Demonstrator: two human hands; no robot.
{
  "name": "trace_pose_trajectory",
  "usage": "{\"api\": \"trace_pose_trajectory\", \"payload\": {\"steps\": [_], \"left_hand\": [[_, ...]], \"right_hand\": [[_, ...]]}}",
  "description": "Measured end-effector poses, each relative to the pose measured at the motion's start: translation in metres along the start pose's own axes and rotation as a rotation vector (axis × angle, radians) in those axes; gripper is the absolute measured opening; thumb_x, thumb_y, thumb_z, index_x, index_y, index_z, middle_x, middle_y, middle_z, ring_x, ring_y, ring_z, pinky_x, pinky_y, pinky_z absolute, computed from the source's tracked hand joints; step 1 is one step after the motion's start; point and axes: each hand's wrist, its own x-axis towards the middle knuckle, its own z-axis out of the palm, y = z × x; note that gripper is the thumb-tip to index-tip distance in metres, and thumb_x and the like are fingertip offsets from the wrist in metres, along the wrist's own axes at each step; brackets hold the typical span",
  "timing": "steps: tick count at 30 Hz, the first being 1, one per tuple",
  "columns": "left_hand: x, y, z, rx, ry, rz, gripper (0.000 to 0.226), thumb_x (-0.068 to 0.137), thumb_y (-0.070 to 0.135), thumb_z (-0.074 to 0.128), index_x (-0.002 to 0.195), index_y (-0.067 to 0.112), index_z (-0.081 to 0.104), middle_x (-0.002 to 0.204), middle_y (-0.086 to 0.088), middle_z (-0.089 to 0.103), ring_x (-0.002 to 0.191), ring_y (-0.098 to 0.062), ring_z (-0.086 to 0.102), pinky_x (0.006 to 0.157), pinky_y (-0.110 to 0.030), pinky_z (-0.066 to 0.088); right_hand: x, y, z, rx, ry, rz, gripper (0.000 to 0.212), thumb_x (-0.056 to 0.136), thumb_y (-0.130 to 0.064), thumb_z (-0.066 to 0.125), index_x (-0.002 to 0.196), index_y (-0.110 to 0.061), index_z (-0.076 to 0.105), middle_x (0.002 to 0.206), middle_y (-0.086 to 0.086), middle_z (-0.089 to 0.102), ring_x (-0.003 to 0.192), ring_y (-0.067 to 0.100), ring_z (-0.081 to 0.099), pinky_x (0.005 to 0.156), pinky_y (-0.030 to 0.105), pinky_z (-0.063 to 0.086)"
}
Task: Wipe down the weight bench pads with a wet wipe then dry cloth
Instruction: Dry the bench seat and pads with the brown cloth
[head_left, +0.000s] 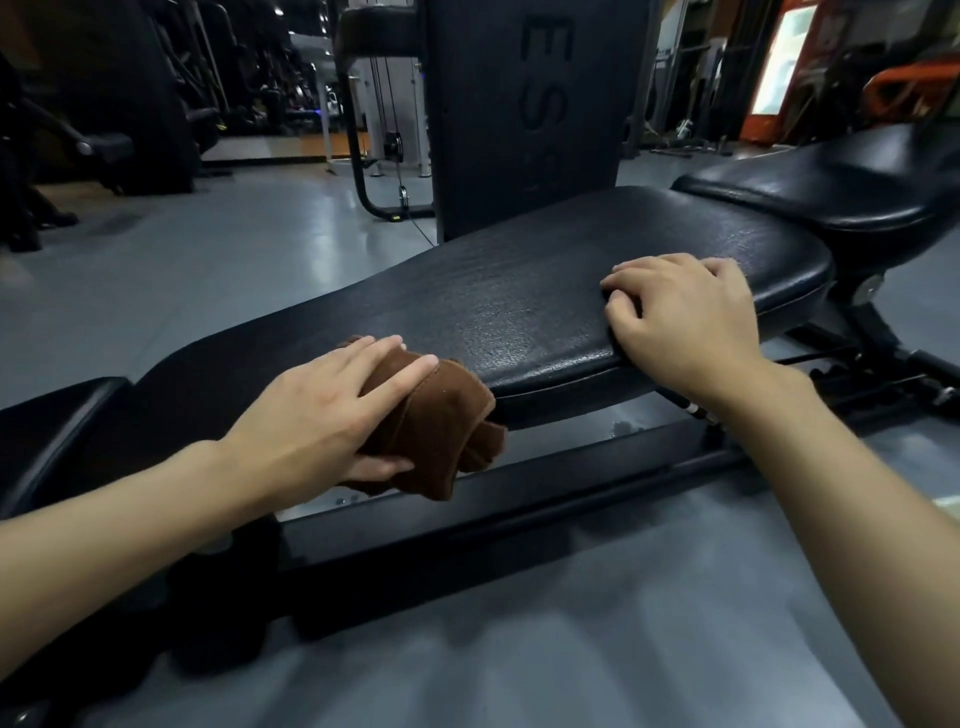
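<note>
**A:** What are your fingers doing?

**B:** On my left hand (317, 410), the fingers (402, 374) are lying straight over the brown cloth (441, 415) while the thumb is pinching it from underneath. The cloth is sitting at the near edge of the long pad (519, 291), and part of it is hanging off toward the frame beam (519, 493). My right hand (685, 317) is resting further right on the same pad, with its fingers bent and the tips pressing the vinyl.

**A:** What's worrying you?

**B:** The cloth is bunching and draping over the edge. I'm guessing it may be touching only a narrow strip and leaving damp streaks. It could also be slipping off my thumb toward the floor (208, 249). My right hand is covering a patch that could be getting missed.

**A:** Anything you're not seeing?

**B:** My right thumb and palm are hiding, so I can't tell whether that hand is gripping the edge or holding something. No wet wipe is showing. The raised pad (831, 182) at far right is running out of view. The small pad (52, 410) at near left is being cut off too, and the long pad's left end is blurring into shadow.
</note>
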Motion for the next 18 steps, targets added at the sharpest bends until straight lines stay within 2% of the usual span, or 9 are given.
{"api": "trace_pose_trajectory", "payload": {"steps": [2, 5, 7, 10, 14, 18], "left_hand": [[0.011, 0.005, -0.001, -0.021, 0.0, 0.009, 0.089, 0.078, 0.07, 0.049, 0.149, 0.02, 0.029, 0.143, -0.021, 0.048, 0.126, -0.041, 0.052, 0.1, -0.048, 0.049], [0.031, 0.017, -0.006, -0.031, 0.013, 0.052, 0.091, 0.077, 0.071, 0.056, 0.148, 0.019, 0.03, 0.141, -0.023, 0.049, 0.125, -0.042, 0.052, 0.101, -0.048, 0.048], [0.048, 0.03, -0.011, -0.037, 0.041, 0.081, 0.094, 0.074, 0.069, 0.063, 0.147, 0.018, 0.033, 0.139, -0.024, 0.05, 0.122, -0.042, 0.054, 0.099, -0.047, 0.048], [0.082, 0.063, -0.019, -0.047, 0.094, 0.113, 0.093, 0.073, 0.066, 0.068, 0.146, 0.018, 0.039, 0.134, -0.027, 0.053, 0.116, -0.043, 0.056, 0.093, -0.048, 0.049], [0.103, 0.083, -0.024, -0.09, 0.093, 0.087, 0.092, 0.075, 0.065, 0.067, 0.15, 0.023, 0.033, 0.139, -0.023, 0.049, 0.12, -0.041, 0.052, 0.092, -0.047, 0.05], [0.058, 0.045, -0.019, -0.094, 0.049, 0.117, 0.095, 0.074, 0.066, 0.064, 0.153, 0.03, 0.024, 0.149, -0.015, 0.041, 0.132, -0.036, 0.047, 0.093, -0.044, 0.052]], "right_hand": [[0.0, 0.004, -0.003, 0.053, -0.01, -0.03, 0.032, 0.096, -0.03, 0.043, 0.108, -0.027, 0.073, 0.124, -0.012, 0.067, 0.12, 0.015, 0.055, 0.1, 0.038, 0.03], [-0.001, 0.015, -0.015, 0.256, 0.02, -0.038, 0.027, 0.097, -0.024, 0.05, 0.112, -0.02, 0.072, 0.118, -0.004, 0.07, 0.116, 0.019, 0.059, 0.106, 0.04, 0.036], [-0.002, 0.025, -0.019, 0.196, 0.038, -0.032, 0.025, 0.096, -0.023, 0.051, 0.111, -0.021, 0.072, 0.118, -0.005, 0.07, 0.125, 0.018, 0.055, 0.115, 0.046, 0.023], [-0.011, 0.045, -0.02, 0.069, -0.003, 0.069, 0.029, 0.098, -0.036, 0.045, 0.11, -0.03, 0.071, 0.129, -0.014, 0.063, 0.14, 0.017, 0.036, 0.115, 0.054, 0.004], [-0.019, 0.057, -0.016, 0.194, 0.025, 0.117, 0.042, 0.094, -0.046, 0.034, 0.114, -0.035, 0.069, 0.136, -0.012, 0.059, 0.141, 0.014, 0.032, 0.117, 0.052, 0.001], [-0.018, 0.054, -0.01, 0.193, 0.098, 0.126, 0.038, 0.094, -0.042, 0.038, 0.109, -0.033, 0.071, 0.128, -0.013, 0.063, 0.134, 0.014, 0.04, 0.117, 0.052, 0.004]]}}
